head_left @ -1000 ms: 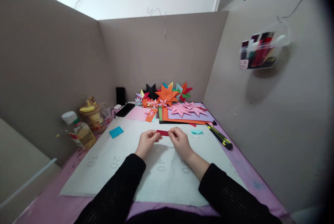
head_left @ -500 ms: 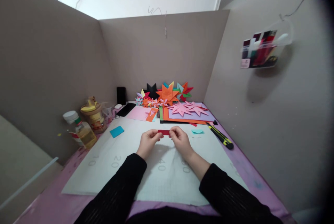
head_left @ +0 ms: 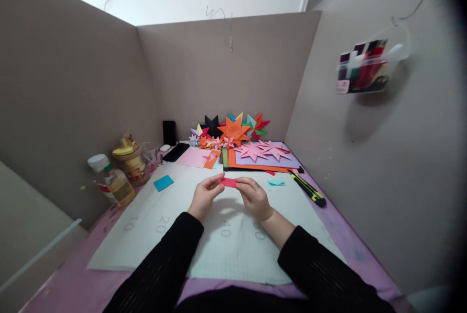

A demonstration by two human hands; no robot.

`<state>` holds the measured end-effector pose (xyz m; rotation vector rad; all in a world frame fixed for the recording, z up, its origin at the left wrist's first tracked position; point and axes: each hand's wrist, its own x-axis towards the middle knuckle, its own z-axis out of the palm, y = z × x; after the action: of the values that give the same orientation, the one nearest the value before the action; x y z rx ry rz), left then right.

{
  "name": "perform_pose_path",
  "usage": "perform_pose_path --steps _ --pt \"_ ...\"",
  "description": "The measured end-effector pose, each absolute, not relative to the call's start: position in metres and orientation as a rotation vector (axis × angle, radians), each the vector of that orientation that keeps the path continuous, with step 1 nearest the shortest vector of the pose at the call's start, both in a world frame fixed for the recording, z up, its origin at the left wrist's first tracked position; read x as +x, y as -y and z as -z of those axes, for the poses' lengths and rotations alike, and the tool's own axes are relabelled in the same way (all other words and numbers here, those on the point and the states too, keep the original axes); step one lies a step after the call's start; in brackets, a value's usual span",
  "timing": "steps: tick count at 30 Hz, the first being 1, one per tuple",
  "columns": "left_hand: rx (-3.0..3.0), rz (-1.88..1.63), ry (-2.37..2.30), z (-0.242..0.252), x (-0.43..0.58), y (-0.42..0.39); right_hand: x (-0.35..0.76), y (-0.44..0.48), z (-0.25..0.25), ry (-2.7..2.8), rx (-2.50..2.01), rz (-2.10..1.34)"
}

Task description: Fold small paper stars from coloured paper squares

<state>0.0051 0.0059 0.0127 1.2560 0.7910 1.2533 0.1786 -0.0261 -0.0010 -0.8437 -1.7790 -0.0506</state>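
A small red piece of paper (head_left: 229, 183) is held between my two hands, above the white sheet on the table. My left hand (head_left: 206, 196) pinches its left end between thumb and fingers. At the right end, the fingers and thumb of my right hand (head_left: 254, 197) close on the paper. A blue square of paper (head_left: 163, 183) lies to the left of my hands. To their right rests a small folded turquoise paper (head_left: 276, 182).
Folded paper stars (head_left: 234, 130) stand at the back, by stacked coloured sheets (head_left: 264, 168). A yellow-black utility knife (head_left: 308, 189) lies at right. A glue bottle (head_left: 122, 189), a tub (head_left: 130, 162) and a phone (head_left: 176, 152) are at left. Grey partitions (head_left: 226, 69) enclose the table.
The red paper has turned from a narrow dark strip to a brighter, wider face. My fingers have shifted and stretched along its ends; both hands stay in nearly the same place.
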Motion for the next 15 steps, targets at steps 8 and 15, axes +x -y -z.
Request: perform_pose_path --steps 8,15 --pt "1.129 -1.030 -0.803 -0.013 0.008 -0.001 0.176 0.026 0.006 1.895 -0.796 0.085" --pt "1.449 -1.153 -0.984 -0.018 0.003 -0.001 0.166 0.028 -0.002 1.715 -0.910 -0.266"
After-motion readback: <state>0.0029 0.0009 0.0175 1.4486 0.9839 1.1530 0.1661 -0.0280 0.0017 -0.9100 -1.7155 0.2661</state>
